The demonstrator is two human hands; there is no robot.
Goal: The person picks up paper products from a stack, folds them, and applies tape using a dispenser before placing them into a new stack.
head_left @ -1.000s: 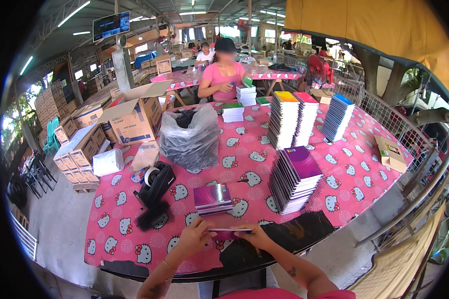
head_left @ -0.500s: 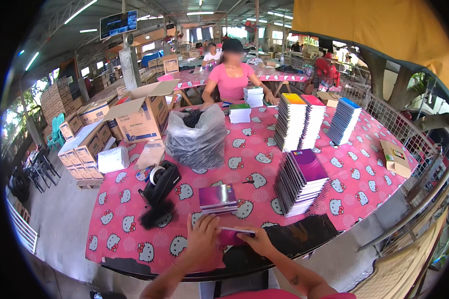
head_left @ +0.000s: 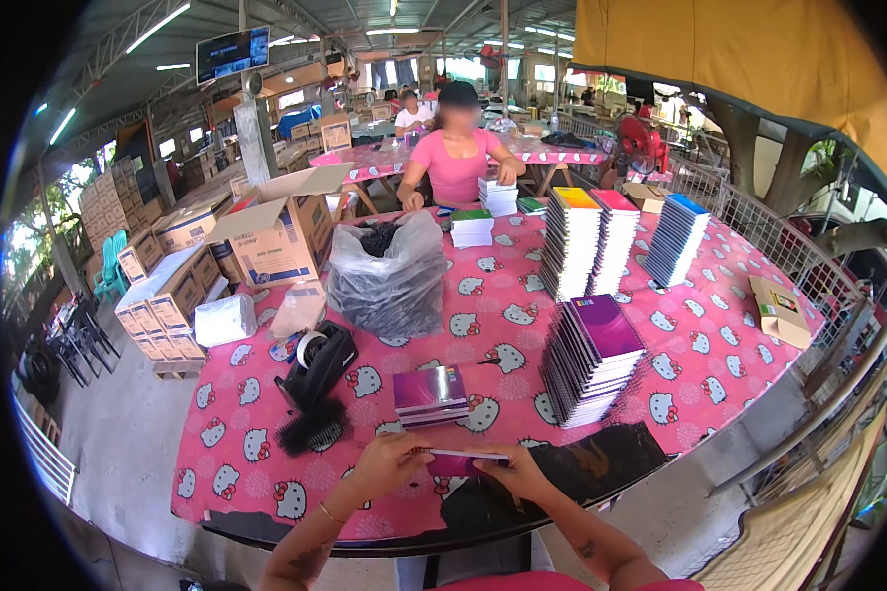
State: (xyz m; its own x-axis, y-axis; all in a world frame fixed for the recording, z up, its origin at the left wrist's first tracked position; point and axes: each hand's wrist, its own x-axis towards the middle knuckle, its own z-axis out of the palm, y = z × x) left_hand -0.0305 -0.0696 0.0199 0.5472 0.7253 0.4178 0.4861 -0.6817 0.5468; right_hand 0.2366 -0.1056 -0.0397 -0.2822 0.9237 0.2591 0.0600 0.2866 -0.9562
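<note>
Daylight and ceiling tubes (head_left: 159,26) brighten the edge-warped, black-rimmed view.

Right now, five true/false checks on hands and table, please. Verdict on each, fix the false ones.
1. The left hand and right hand both hold one purple notebook. True.
2. The black tape dispenser stands right of the low purple stack. False: the tape dispenser is left of the low purple stack.
3. The tall purple stack is nearer the person than the blue-topped stack. True.
4. The plastic bag is sealed shut. False: the plastic bag is open at the top, with dark contents showing.
5. The yellow-topped stack stands left of the blue-topped stack. True.
</note>
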